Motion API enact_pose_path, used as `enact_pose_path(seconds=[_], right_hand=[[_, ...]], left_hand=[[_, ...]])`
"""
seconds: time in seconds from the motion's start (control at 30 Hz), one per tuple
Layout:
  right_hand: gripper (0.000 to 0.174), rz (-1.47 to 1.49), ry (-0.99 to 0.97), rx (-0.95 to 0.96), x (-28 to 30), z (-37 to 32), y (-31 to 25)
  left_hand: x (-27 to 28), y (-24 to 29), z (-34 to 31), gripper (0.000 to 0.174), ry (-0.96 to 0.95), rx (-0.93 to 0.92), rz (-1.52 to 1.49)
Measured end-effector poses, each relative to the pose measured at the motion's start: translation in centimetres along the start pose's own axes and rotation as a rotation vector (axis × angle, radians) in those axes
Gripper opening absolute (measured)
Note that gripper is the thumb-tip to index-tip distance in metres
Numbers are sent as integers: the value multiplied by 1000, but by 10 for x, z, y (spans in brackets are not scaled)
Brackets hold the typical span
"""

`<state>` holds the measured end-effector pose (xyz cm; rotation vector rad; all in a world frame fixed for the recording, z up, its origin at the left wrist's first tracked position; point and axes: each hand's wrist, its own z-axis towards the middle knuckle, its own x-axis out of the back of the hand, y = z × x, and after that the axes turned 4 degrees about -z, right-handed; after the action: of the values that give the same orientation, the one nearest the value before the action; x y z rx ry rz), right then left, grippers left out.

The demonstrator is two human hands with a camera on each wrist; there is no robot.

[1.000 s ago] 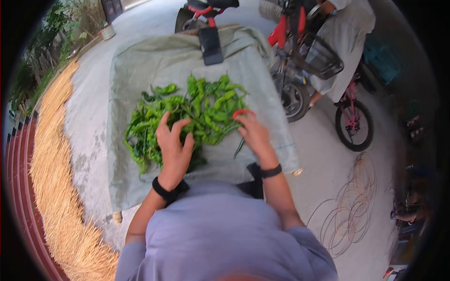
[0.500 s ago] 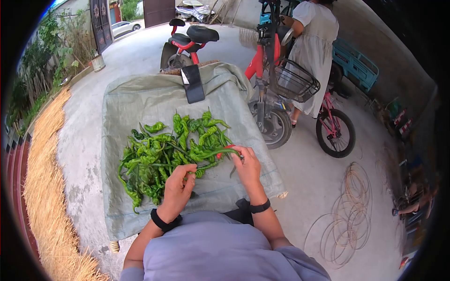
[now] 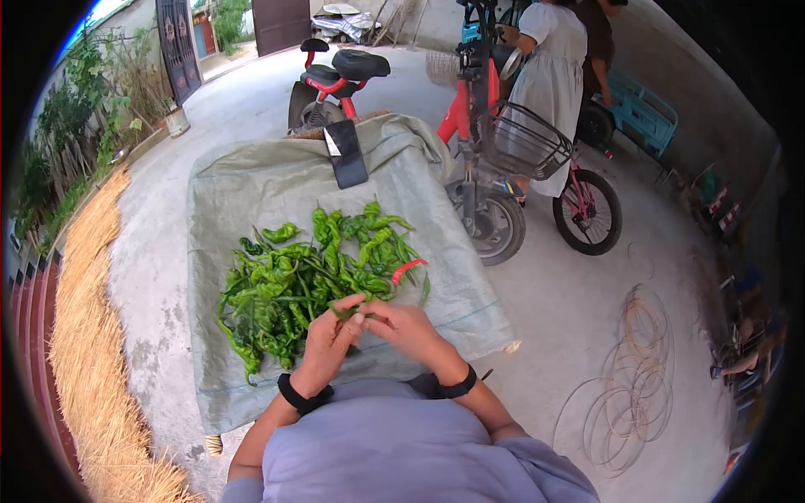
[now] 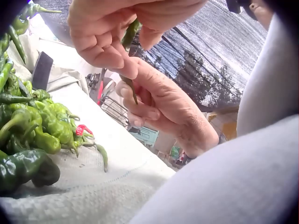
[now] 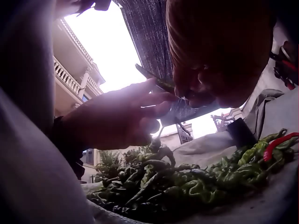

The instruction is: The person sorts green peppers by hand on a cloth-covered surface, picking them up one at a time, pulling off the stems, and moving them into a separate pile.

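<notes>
Both hands meet over the near edge of the pepper pile. A slim green chili pepper [image 4: 131, 33] runs between them, its thin end pointing down in the left wrist view. My left hand [image 3: 327, 339] holds its body with curled fingers, and my right hand [image 3: 409, 334] pinches it near the thin end. Beyond them a heap of wrinkled green peppers [image 3: 285, 293] covers the middle of the grey-green woven sheet [image 3: 243, 184]. One red pepper [image 3: 408, 270] lies at the heap's right side, with a single small green pepper [image 3: 425, 291] beside it.
A dark phone [image 3: 346, 155] lies at the sheet's far edge. Behind stand a red electric scooter [image 3: 457, 117] with a black basket [image 3: 528, 142], a pink bicycle [image 3: 587, 214] and two people. Straw [image 3: 84, 352] lines the left; coiled wire [image 3: 629, 386] lies right.
My right hand has come leftward and nearer from beside the red pepper to meet my left hand, bringing a green pepper. The red pepper stays on the heap. A second person has appeared behind.
</notes>
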<state>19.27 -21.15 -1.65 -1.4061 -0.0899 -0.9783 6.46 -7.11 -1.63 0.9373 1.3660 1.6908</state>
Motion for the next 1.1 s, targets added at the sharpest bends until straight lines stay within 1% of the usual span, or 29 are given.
enact_pose_path(seconds=[0.03, 0.13, 0.17, 0.23, 0.3, 0.33, 0.37, 0.47, 0.5, 0.53, 0.57, 0.6, 0.67, 0.73, 0.77, 0.83, 0.9, 0.93, 0.97, 1.0, 1.03, 1.07, 1.1], right_hand=[[29, -1, -102, -32, -2, 0, -3], [32, 82, 65, 115, -17, 2, 15], [31, 153, -6, 20, -12, 0, 13], [29, 238, -41, -41, -7, 0, 18], [27, 383, -14, -159, -3, 0, 16], [27, 377, 42, -157, -2, 1, 18], [26, 371, 104, -159, -1, 2, 22], [25, -63, 291, -67, 3, 6, 42], [28, -124, 298, -89, 3, 6, 48], [31, -188, 308, -116, 3, 5, 53], [34, -257, 322, -148, 4, 4, 58], [38, -317, 328, -94, 1, 6, 65], [48, -456, 362, -27, -13, 5, 87], [50, -329, 160, -98, -22, -1, 89], [48, -361, 63, -156, -24, -1, 85], [45, -475, 52, -85, -36, -1, 94], [36, -478, 158, -68, -46, 3, 104], [33, -471, 172, -98, -42, 4, 105], [30, -459, 178, -116, -40, 6, 105], [27, -441, 174, -125, -37, 7, 102], [21, -428, 226, -90, -35, 5, 99], [21, -409, 228, -90, -32, 5, 98], [21, -388, 229, -90, -27, 6, 97]], left_hand=[[3, 2, -1, 30, 8, 32, 14], [3, -3, -1, 25, 134, -30, -6], [2, 0, -1, 23, 200, -43, -28], [5, 2, 1, 22, 318, -68, -45], [10, 6, 2, 21, 384, -82, -55], [12, 9, 2, 21, 402, -78, -74], [17, 13, 2, 20, 435, -37, -36], [36, 20, 9, 22, 548, -95, -79], [42, 21, 14, 23, 610, -104, -85], [54, 18, 16, 37, 606, -84, -13], [62, 13, 19, 49, 637, -99, -63], [65, 10, 23, 63, 655, -112, -119], [61, 22, 17, 84, 685, -120, -158], [57, 16, 16, 88, 726, -184, -123], [57, 13, 15, 86, 703, -187, -121], [53, 14, 17, 81, 665, -199, -95], [47, 13, 18, 75, 635, -233, -6], [43, 19, 19, 72, 623, -263, 61], [31, 25, 19, 59, 642, -302, 32], [30, 24, 21, 53, 553, -291, 49], [33, 20, 20, 47, 471, -277, 71], [36, 18, 18, 42, 393, -260, 98], [28, 27, 15, 27, 309, -235, 30]])
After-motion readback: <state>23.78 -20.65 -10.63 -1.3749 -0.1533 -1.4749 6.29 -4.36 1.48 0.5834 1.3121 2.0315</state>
